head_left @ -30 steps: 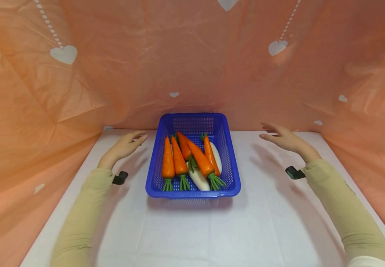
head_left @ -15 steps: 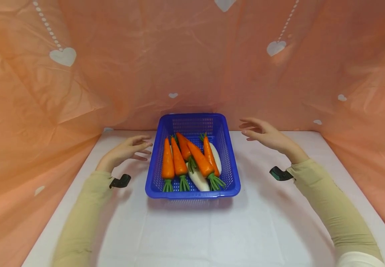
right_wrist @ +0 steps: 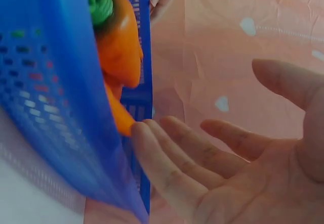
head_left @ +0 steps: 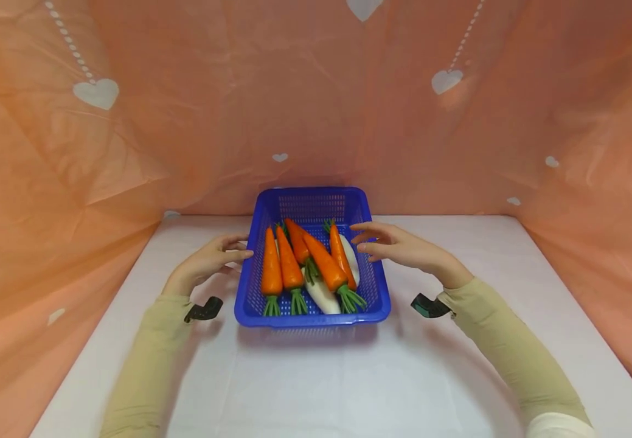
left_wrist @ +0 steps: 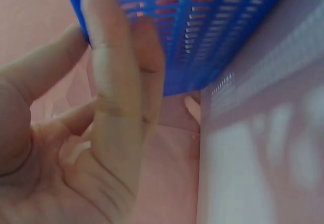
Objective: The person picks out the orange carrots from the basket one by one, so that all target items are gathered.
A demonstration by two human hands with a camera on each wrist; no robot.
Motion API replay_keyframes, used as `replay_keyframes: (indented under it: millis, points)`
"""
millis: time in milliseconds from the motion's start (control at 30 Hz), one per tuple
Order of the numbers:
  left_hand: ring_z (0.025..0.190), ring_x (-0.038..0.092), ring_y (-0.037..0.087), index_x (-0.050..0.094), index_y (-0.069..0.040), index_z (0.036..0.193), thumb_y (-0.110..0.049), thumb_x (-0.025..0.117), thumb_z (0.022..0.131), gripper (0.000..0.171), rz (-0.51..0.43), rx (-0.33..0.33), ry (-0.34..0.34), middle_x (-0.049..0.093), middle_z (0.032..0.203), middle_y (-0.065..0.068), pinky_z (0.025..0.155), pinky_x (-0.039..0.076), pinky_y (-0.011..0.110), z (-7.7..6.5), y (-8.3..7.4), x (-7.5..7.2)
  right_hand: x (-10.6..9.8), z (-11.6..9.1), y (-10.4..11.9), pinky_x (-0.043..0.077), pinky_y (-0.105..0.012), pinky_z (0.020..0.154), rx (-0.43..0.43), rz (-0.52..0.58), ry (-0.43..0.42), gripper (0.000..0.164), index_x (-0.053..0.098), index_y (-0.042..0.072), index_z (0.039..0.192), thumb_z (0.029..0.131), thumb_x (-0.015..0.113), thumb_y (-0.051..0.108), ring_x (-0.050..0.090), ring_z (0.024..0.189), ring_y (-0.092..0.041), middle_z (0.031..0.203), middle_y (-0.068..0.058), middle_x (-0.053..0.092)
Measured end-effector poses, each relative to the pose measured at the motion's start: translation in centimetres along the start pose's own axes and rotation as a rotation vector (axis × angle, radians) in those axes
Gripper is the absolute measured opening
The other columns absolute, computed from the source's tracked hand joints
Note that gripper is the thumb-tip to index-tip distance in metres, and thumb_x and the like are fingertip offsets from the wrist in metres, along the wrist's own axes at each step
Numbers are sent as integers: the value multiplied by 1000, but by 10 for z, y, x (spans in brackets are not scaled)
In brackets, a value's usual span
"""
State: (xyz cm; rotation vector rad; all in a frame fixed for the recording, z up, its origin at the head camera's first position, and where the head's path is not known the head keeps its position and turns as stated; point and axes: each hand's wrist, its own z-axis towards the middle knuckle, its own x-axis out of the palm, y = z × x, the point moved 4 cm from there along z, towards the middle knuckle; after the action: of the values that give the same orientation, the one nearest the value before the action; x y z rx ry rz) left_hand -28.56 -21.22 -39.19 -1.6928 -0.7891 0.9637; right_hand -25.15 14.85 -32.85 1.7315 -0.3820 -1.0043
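Note:
A blue plastic basket (head_left: 311,320) with slotted walls stands on the white table. In it lie several orange carrots (head_left: 272,271) with green stem ends. Two long white vegetables (head_left: 322,297) like radishes are partly hidden under the carrots. My left hand (head_left: 206,261) is at the basket's left rim, thumb tip overlapping the rim and fingers loosely bent; in the left wrist view its fingers (left_wrist: 119,82) run beside the slotted wall. Over the right rim reaches my right hand (head_left: 409,249), fingertips above the inside near a carrot (right_wrist: 119,47), with nothing held.
A white cloth covers the table (head_left: 294,383) in front of the basket and to both sides. Behind and around it hangs a peach-coloured sheet (head_left: 272,91) with white hearts. A dark wrist camera (head_left: 429,306) juts out below the right wrist.
My right hand has come a long way left, from beside the basket to over its right rim. My left hand has shifted slightly right and lower, to the left rim. The basket's contents look unchanged.

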Motion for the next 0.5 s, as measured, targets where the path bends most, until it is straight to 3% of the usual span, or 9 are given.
replay_keyframes:
  millis: [267,500]
  points:
    - [93,62,18,27,5,146,-16,61,95,65,12,-13,-15,53,120,24,79,55,42,0,-1,0,16,19,4,50,-41,91,58,-9,72,60,35,3,146,97,57,30,52,119,-35,137,-20,47]
    - [87,64,19,25,5,146,-11,60,95,64,-33,-21,-3,56,114,21,74,56,40,2,0,1,27,35,9,52,-44,87,108,-75,159,57,36,0,143,97,55,26,57,109,-32,130,-19,52]
